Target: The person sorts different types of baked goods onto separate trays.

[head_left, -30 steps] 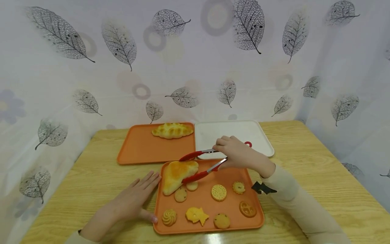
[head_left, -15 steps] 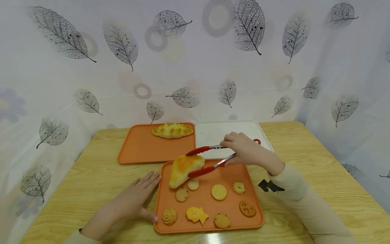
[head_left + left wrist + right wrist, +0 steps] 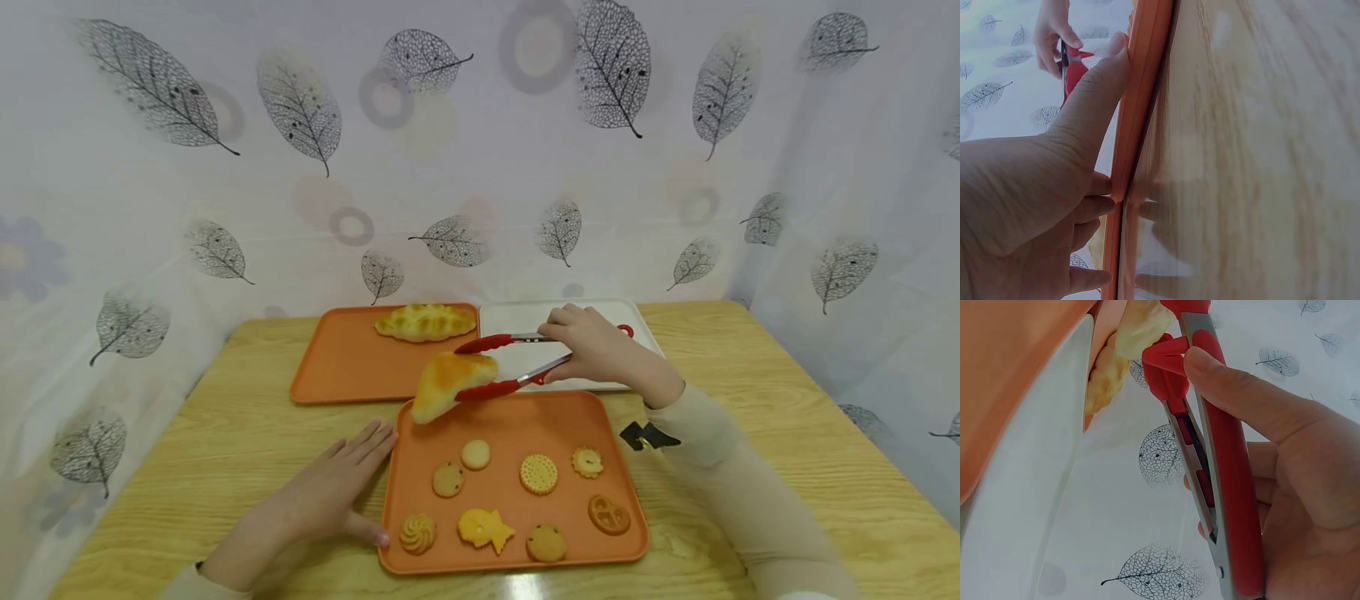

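My right hand (image 3: 596, 346) grips red-and-metal tongs (image 3: 1232, 487), thumb on one arm and fingers on the other. Between the tongs' red tips is a golden triangular bread (image 3: 448, 385), lifted over the gap between the front orange tray (image 3: 525, 425) and the back orange tray (image 3: 337, 358). My left hand (image 3: 326, 492) rests beside the front tray, its fingers straight and touching the left rim; the left wrist view shows thumb and fingertips against the tray's edge (image 3: 1141, 81). Several cookies, among them a fish-shaped one (image 3: 484, 529) and a pretzel-shaped one (image 3: 608, 514), lie on the front tray.
A braided bread (image 3: 426, 322) lies at the far side of the back orange tray. To its right stands a white tray (image 3: 517, 312), partly behind the right hand and tongs. Behind the wooden table (image 3: 225, 433) hangs a leaf-patterned cloth (image 3: 480, 167).
The tongs have raised the triangular bread off the front tray and carried it away from me toward the back orange tray. The left hand has stayed at the tray's edge.
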Available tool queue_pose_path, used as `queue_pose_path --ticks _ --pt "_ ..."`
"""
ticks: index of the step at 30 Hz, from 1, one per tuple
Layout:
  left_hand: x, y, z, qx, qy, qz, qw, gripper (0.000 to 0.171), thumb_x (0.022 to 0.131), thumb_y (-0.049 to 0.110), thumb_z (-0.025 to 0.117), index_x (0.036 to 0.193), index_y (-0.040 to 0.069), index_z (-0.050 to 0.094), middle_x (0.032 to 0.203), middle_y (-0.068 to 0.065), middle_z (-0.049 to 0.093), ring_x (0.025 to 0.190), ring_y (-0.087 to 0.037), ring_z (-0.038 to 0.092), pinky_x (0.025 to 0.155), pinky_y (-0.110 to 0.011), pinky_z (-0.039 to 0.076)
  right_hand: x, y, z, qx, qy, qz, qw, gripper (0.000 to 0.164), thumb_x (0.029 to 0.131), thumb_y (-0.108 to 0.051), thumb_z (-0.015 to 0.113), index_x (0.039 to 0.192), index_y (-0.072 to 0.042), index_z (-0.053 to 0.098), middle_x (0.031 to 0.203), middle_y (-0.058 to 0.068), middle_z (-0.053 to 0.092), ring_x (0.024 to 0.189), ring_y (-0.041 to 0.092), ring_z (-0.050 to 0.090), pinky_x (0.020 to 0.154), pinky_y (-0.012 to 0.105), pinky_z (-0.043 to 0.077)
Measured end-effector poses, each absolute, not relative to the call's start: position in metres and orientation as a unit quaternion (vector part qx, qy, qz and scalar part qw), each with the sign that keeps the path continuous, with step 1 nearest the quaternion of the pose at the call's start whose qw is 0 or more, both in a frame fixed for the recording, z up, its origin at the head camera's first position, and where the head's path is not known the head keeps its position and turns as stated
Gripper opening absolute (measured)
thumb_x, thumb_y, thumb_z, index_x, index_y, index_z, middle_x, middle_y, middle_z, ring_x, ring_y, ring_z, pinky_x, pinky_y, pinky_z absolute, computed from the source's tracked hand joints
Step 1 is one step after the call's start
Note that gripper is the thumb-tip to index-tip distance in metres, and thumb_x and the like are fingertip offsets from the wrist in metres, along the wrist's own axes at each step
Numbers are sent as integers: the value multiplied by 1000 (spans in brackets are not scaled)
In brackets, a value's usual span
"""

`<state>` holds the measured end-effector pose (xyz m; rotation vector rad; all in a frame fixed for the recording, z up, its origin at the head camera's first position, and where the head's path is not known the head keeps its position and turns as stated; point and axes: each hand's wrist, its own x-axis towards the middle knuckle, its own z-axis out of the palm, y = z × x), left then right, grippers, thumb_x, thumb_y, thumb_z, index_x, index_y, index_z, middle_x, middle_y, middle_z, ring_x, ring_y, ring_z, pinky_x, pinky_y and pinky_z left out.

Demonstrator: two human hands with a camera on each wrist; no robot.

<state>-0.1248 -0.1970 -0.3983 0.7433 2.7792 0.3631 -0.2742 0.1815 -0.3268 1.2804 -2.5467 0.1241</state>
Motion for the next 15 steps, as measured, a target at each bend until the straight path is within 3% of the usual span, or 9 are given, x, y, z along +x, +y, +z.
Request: queue_pose_path --ticks 15 --pt "-122 -196 -400 257 951 125 115 126 65 81 59 155 3 20 163 -18 17 151 -38 13 114 -65 24 -307 135 -319 446 -883 49 135 65 73 -46 82 118 -3 66 101 8 59 89 24 50 70 37 42"
